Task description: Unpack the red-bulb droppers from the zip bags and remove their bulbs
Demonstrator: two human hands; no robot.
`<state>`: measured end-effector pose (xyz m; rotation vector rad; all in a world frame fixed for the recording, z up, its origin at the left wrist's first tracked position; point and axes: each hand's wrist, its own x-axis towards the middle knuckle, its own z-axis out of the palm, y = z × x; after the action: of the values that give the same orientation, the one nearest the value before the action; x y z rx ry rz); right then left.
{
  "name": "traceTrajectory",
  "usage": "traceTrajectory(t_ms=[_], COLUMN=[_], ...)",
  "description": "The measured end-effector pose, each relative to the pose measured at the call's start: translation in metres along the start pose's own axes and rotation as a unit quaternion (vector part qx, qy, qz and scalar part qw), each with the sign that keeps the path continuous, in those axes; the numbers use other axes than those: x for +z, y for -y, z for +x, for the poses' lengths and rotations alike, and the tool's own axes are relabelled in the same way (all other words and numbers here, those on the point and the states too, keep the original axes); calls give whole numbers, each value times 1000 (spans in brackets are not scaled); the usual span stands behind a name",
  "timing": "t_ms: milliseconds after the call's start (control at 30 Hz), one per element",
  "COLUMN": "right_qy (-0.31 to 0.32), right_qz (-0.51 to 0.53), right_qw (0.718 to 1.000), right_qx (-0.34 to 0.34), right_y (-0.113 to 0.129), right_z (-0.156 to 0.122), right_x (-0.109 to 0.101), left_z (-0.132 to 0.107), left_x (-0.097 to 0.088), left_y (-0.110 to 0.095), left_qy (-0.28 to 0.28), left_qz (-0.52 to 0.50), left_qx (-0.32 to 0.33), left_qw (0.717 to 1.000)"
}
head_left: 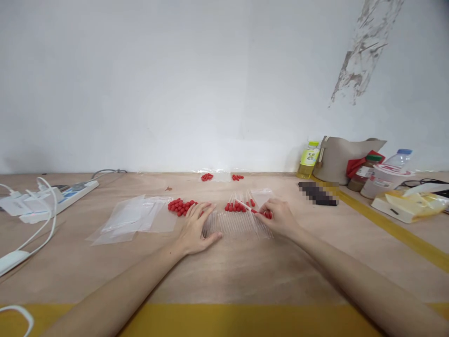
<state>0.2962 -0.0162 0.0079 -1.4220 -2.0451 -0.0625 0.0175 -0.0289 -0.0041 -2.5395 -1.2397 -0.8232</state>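
Observation:
My left hand (196, 229) lies with fingers spread over the left end of a row of thin clear tubes (231, 224). Its fingertips reach toward a heap of red rubber bulbs (179, 206). On the right side of the row, my right hand (280, 217) pinches a thin clear dropper with a red bulb (253, 211), which slants up and to the left. Several droppers with red bulbs (235, 207) lie side by side just beyond the tubes. More red bulbs are partly covered by the right fingers.
Clear plastic bags (129, 215) lie at left, near a power strip (77, 194) with white cables. Bagged red-bulbed pieces (206, 177) rest by the wall. A drink bottle (308, 160), grey bag (345, 159), dark blurred object (317, 193) and tissue pack (410, 203) stand right.

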Motion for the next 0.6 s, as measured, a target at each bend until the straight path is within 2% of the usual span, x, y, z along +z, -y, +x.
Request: traceTrajectory(t_ms=[133,333,467,600], right_qy=[-62,-72,-68,-80], right_qz=[-5,0,-12,-20], right_qw=[995,992,990,986], right_qx=[-83,-104,-121,-148], right_y=[10,8,8,17], right_z=[-26,-29,-28,-29], right_x=[8,10,12,15], left_z=[2,1,0,3], left_x=[9,11,4,2], left_y=[-9,-3,-3,-13], left_qy=[28,41,25,-17], left_qz=[3,0,0,8], left_qx=[38,24,25,61], left_qw=[999,999,999,998])
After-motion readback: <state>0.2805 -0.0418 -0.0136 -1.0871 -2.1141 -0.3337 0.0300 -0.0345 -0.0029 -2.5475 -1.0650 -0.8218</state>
